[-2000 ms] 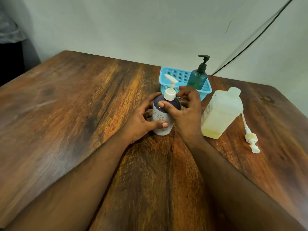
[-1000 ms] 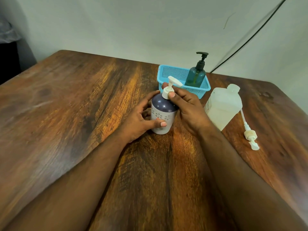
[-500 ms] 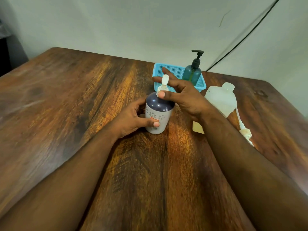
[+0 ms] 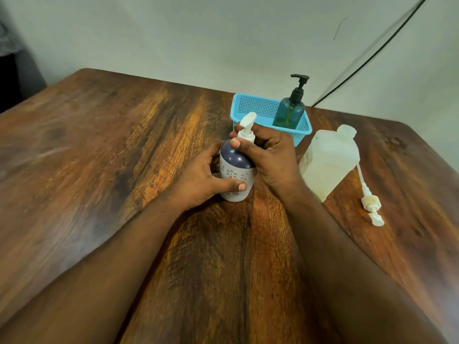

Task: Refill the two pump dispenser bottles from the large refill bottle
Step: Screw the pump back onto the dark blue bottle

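A navy and white pump bottle (image 4: 236, 170) stands upright on the wooden table (image 4: 99, 157). My left hand (image 4: 206, 180) grips its body from the left. My right hand (image 4: 270, 152) curls round its white pump collar (image 4: 246, 135) at the neck. A teal pump bottle (image 4: 290, 112) with a black pump stands in the blue basket (image 4: 250, 108) behind. The large translucent refill bottle (image 4: 330, 160), holding pale liquid, stands to the right with its neck open. Its loose white pump (image 4: 370, 202) lies on the table beside it.
A pale wall runs behind the table, with a black cable (image 4: 360, 68) slanting across it at the upper right. The table's far right corner is close to the refill bottle. A dark object (image 4: 10, 78) stands at the far left beyond the table edge.
My right hand has kept shifting its hold round the white pump top, and the pump nozzle has swung round. My left hand has stayed on the bottle's body. The camera view has shifted slightly.
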